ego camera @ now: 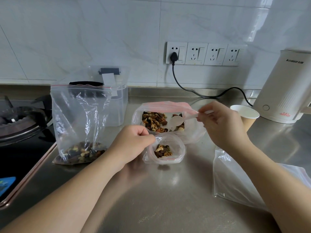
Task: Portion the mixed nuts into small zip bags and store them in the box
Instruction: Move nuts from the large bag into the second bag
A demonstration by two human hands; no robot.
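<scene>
The left hand (133, 145) pinches the rim of a small zip bag (165, 151) holding a few mixed nuts, which stands open on the worktop (168, 190). Just behind that small bag, the right hand (220, 125) grips a white spoon (178, 120) over a large bag of nuts (161, 121). To the small bag's left stands a second large nut bag (80, 125), a clear box (117, 105) behind it; to the right lies one pile of empty bags (235, 179).

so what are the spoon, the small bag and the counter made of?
Spoon: looks like white matte plastic, thin and slightly translucent, though a bag blurs it. Small bag: clear, thin plastic film, crinkled and glossy, with a red zip line. Counter: likely brushed stainless steel, grey with soft reflections.
</scene>
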